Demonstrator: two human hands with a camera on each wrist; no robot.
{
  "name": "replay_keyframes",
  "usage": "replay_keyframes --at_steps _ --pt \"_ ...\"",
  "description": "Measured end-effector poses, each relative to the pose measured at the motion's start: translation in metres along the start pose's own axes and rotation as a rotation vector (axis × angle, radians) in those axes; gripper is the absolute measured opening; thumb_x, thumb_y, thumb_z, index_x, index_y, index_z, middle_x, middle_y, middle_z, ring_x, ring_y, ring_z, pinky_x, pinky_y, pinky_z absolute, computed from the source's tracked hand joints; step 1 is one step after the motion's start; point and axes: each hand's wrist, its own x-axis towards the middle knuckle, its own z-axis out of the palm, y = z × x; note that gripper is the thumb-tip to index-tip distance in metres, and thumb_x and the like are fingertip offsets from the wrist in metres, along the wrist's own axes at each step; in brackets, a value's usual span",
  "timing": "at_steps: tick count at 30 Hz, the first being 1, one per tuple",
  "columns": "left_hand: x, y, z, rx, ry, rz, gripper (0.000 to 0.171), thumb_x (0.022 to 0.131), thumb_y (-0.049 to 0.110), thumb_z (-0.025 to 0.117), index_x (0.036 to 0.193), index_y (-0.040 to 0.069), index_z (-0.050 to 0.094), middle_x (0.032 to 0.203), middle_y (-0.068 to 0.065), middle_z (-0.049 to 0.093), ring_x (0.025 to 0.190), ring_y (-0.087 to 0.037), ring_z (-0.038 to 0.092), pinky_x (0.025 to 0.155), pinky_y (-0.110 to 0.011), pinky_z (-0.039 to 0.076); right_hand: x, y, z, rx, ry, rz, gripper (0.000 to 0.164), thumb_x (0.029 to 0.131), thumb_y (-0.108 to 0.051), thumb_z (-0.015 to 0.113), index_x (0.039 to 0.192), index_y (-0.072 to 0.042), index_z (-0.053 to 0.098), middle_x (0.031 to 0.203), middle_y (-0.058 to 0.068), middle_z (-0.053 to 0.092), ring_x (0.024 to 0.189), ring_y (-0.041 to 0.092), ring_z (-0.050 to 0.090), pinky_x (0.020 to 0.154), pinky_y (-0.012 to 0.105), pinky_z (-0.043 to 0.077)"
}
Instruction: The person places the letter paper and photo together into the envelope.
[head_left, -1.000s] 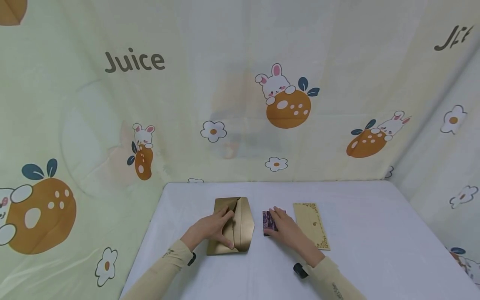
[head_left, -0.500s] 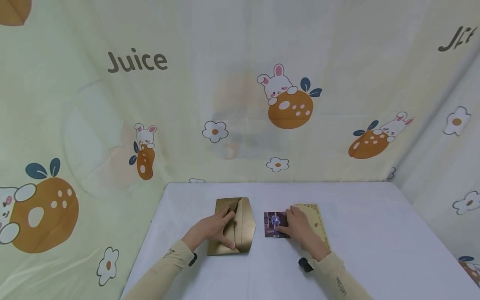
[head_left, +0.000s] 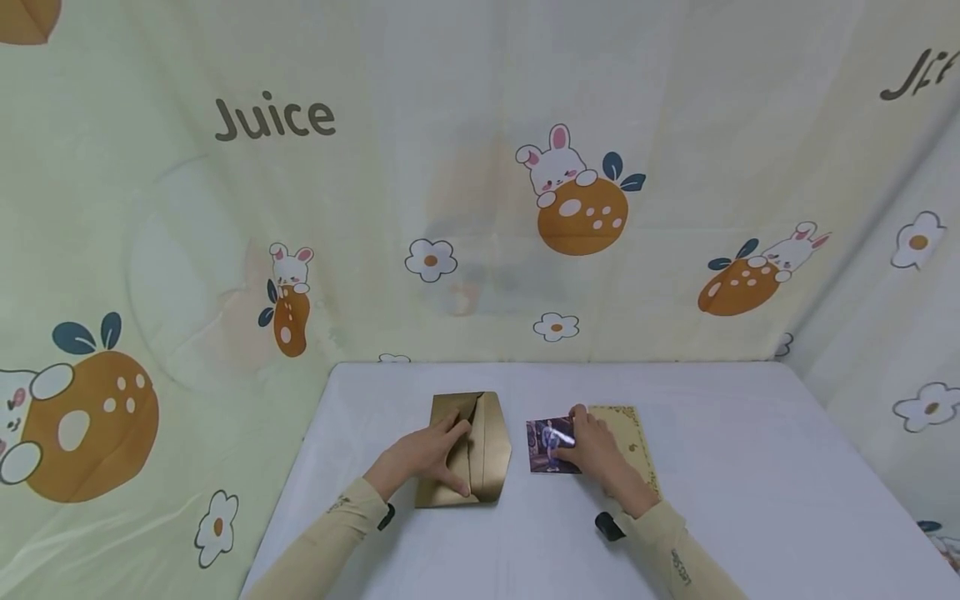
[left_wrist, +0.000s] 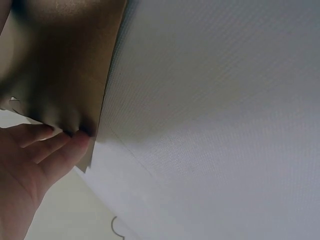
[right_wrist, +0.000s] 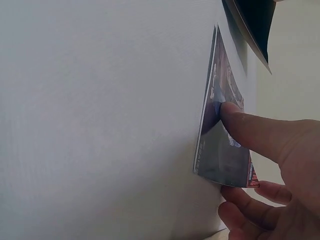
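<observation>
A gold envelope [head_left: 495, 450] lies on the white table, its flap side turned right and its pocket gaping a little. My left hand [head_left: 423, 457] rests on it with thumb and fingers spread across the pocket's edge; the left wrist view has the fingertips [left_wrist: 80, 140] against the envelope's end. To the right, my right hand [head_left: 600, 454] pinches the right edge of a glossy photo card [head_left: 542, 446] that pictures a standing figure. In the right wrist view the thumb presses on the face of the card while fingers [right_wrist: 245, 200] sit at its underside, and the card looks slightly bent.
A cream card [head_left: 628, 429] with an ornate brown border lies just right of the photo card, partly behind my right hand. The white tabletop [head_left: 720, 450] ends at a patterned curtain [head_left: 480, 317] at the back and sides.
My right hand has shifted from over the photo card to its right edge, uncovering the picture and covering part of the cream card. A glare shows on the photo now. My left hand stays put.
</observation>
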Motion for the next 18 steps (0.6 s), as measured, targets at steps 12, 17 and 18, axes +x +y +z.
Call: replay_keyframes --at_steps 12,17,18 --pt "-0.0024 0.0019 -0.0018 0.004 -0.002 0.012 0.101 0.066 0.073 0.078 0.14 0.021 0.033 0.161 -0.031 0.024 0.126 -0.04 0.059 0.082 -0.045 0.056 -0.0012 0.0023 0.0012 0.022 -0.021 0.009 0.075 0.082 -0.03 0.084 0.135 0.005 0.042 0.122 0.027 0.06 0.108 0.04 0.055 0.092 0.054 0.046" --pt "-0.0032 0.003 -0.0033 -0.001 -0.007 0.008 0.101 0.067 0.074 0.077 0.141 0.022 0.032 0.162 -0.03 0.023 0.124 -0.04 0.06 0.082 -0.044 0.056 -0.0008 0.0043 0.0023 0.044 -0.023 0.011 0.077 0.083 -0.028 0.084 0.136 0.004 0.039 0.121 0.027 0.06 0.109 0.042 0.057 0.092 0.055 0.048" --pt "-0.0031 0.0029 -0.0034 0.0 -0.008 0.007 0.101 0.067 0.074 0.077 0.141 0.021 0.032 0.162 -0.03 0.023 0.124 -0.04 0.06 0.081 -0.044 0.056 -0.0008 0.0048 0.0027 0.052 -0.021 0.008 0.078 0.083 -0.027 0.084 0.137 0.004 0.038 0.121 0.028 0.06 0.11 0.043 0.058 0.092 0.055 0.048"
